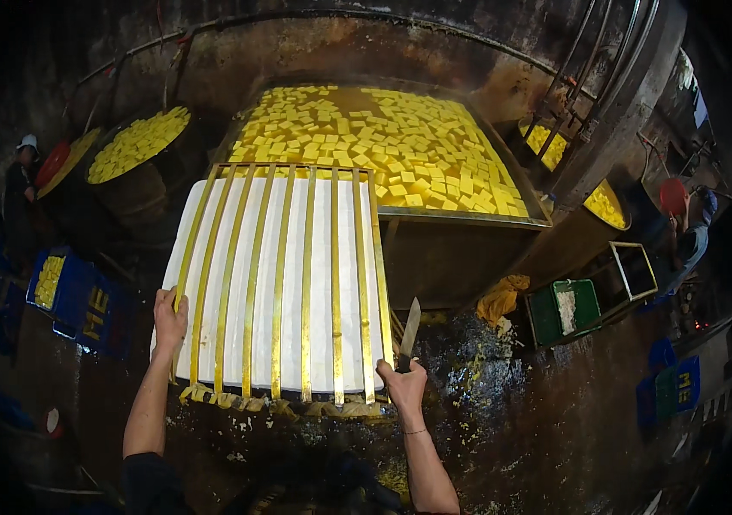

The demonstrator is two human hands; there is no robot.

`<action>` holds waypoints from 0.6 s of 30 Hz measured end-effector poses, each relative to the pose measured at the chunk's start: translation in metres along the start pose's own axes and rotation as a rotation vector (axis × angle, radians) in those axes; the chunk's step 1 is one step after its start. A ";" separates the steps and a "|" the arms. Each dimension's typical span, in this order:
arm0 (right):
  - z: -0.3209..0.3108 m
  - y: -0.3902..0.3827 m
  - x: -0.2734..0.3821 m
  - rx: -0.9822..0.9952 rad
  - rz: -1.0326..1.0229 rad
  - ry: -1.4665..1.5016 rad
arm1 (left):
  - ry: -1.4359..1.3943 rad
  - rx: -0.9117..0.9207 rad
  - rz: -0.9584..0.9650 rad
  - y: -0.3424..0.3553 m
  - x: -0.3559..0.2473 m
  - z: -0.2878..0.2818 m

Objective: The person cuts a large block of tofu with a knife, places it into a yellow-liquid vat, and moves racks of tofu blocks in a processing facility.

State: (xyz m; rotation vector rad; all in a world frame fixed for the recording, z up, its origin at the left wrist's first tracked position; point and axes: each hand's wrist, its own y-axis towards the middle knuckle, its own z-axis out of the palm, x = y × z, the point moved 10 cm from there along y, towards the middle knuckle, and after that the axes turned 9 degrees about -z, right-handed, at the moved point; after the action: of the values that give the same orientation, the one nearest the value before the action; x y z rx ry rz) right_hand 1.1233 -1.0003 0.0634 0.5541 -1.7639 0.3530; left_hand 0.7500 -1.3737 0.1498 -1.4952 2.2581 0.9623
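A large white slab, which looks like tofu [246, 283], lies in front of me under a yellow slatted frame [307, 283]. My left hand [169, 324] is closed on the frame's left edge, near its front corner. At the opposite edge, my right hand [404, 384] grips a knife [411, 330] by its dark handle, blade pointing up and away. That hand's thumb reaches toward the frame's right slat; whether it also holds the slat, I cannot tell. Yellowish cloth or crumpled edging [284, 405] shows beneath the slab's front edge.
Behind the slab stands a wide vat [460, 212] of floating yellow blocks. Round tubs [147, 184] of yellow pieces flank it. Blue crates [104, 322] sit left, a green crate [585, 300] right. Other people [696, 227] are at both sides. The floor [477, 412] looks wet, with scattered scraps.
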 end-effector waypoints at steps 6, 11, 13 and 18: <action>0.012 -0.004 -0.010 0.042 0.066 0.193 | 0.082 -0.059 -0.004 -0.026 -0.003 -0.023; -0.001 0.001 -0.023 0.039 0.066 0.204 | 0.111 -0.237 -0.189 -0.100 0.007 -0.074; 0.013 -0.003 -0.022 0.063 0.085 0.264 | -0.090 -0.209 -0.515 -0.141 0.061 -0.086; 0.015 -0.001 -0.033 0.056 0.092 0.251 | -0.863 -0.091 -1.037 -0.198 0.098 -0.039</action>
State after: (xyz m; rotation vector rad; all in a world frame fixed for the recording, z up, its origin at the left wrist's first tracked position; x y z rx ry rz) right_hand 1.1179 -1.0024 0.0278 0.4481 -1.5438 0.5153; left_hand 0.8891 -1.5178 0.0503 -1.5350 0.6917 1.0253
